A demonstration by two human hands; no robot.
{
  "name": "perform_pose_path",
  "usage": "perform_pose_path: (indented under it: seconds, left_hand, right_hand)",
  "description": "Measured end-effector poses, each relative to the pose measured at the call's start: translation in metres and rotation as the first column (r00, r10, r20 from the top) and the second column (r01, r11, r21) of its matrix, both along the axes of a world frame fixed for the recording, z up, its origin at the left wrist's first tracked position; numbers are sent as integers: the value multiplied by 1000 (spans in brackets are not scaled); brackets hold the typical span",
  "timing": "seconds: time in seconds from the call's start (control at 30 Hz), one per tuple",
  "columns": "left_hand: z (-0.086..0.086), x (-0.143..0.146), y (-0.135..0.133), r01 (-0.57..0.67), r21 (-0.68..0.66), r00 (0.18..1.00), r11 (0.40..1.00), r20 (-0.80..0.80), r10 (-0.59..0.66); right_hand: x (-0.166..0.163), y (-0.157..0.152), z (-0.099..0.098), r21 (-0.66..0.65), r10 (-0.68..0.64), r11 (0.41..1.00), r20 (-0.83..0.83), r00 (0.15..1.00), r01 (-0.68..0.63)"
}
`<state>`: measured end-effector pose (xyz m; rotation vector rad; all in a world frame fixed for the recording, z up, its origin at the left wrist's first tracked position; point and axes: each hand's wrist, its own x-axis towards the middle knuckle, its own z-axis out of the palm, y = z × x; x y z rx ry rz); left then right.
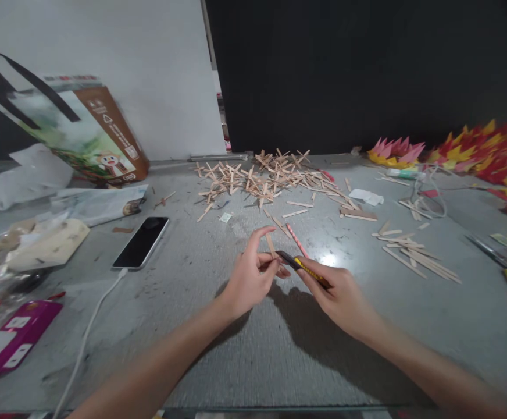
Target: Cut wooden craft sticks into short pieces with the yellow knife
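My left hand [253,270] pinches a flat wooden craft stick [271,244] that points up between the thumb and fingers, with the index finger raised beside it. In my right hand [341,297] is a black and yellow utility knife [308,270]. Its front end meets the stick close to my left fingertips; the blade itself is too small to make out. Just beyond the knife, a pink and white striped straw-like stick [297,240] lies on the grey table [236,361]. Both hands are slightly above the tabletop, casting shadows on it.
A pile of crossed wooden sticks [253,180] spreads along the back. Loose sticks [414,253] and scissors [504,262] lie at right, near paper flame-like crowns [484,157]. Leftward are a phone [142,241] on a white cable [90,331], a carrier bag [92,128] and plastic packaging [39,244].
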<state>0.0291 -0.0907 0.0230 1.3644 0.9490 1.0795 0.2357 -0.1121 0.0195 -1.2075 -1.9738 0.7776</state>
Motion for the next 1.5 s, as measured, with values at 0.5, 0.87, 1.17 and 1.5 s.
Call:
perform_pose_path:
  seconds: [0.5, 0.87, 1.17, 1.5]
  left_hand:
    - [-20, -1, 5, -12, 38, 963, 999, -269, 22]
    - [-18, 1, 8, 21, 8, 976, 1000, -218, -19]
    - [-16, 1, 9, 59, -134, 997, 989, -35, -65]
    - [-13, -4, 12, 121, -161, 993, 979, 6, -122]
  right_hand:
    - [-3, 1, -3, -49, 65, 997, 94, 993, -60]
    - [-4, 1, -1, -109, 75, 992, 68, 995, -68]
    - [0, 3, 8, -170, 137, 977, 24, 990, -131]
    - [1, 6, 8, -160, 129, 979, -11, 992, -129]
